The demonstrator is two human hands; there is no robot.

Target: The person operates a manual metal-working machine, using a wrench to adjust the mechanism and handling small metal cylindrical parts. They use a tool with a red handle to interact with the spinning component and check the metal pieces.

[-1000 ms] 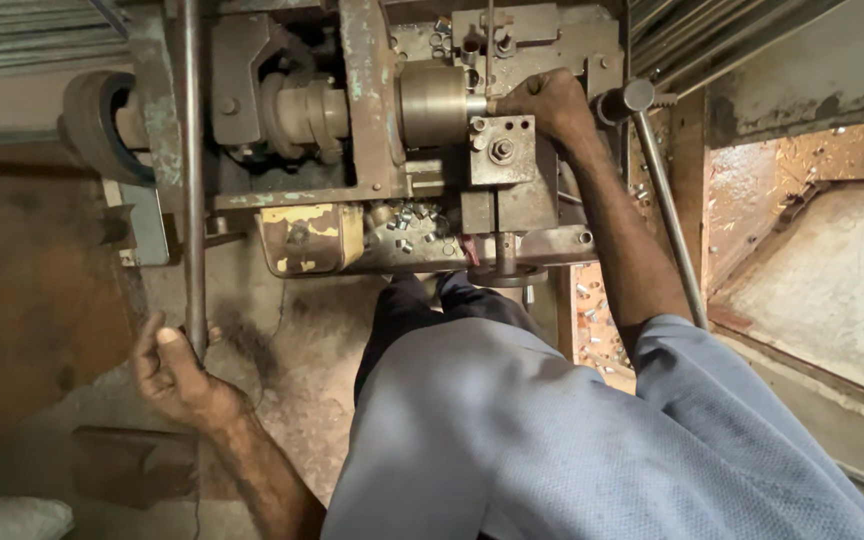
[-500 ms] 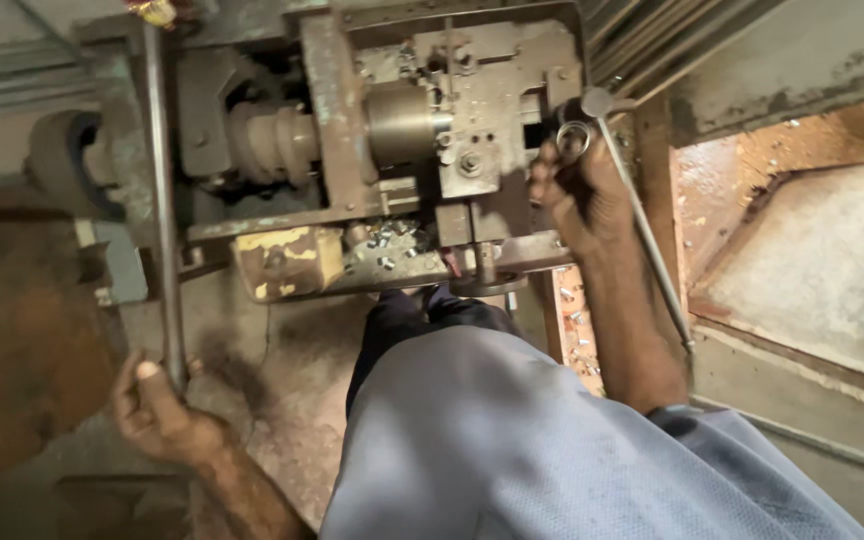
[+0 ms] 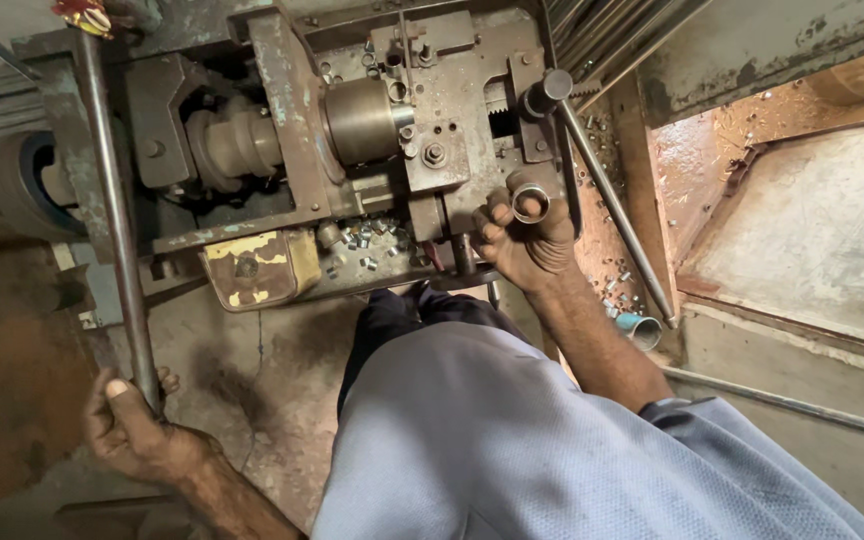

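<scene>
Right hand [image 3: 527, 245] is curled around a short shiny metal ring [image 3: 530, 203], right against the rusty, greasy steel machine [image 3: 372, 130]. Left hand [image 3: 132, 435] is wrapped tight around the long round lever bar [image 3: 117, 230] on the machine's left.

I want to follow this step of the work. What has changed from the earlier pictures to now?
The right hand left the machine's front block, drew back toward the person, and now holds a small metal ring in its fingers. The left hand stayed closed on the long lever bar.
</scene>
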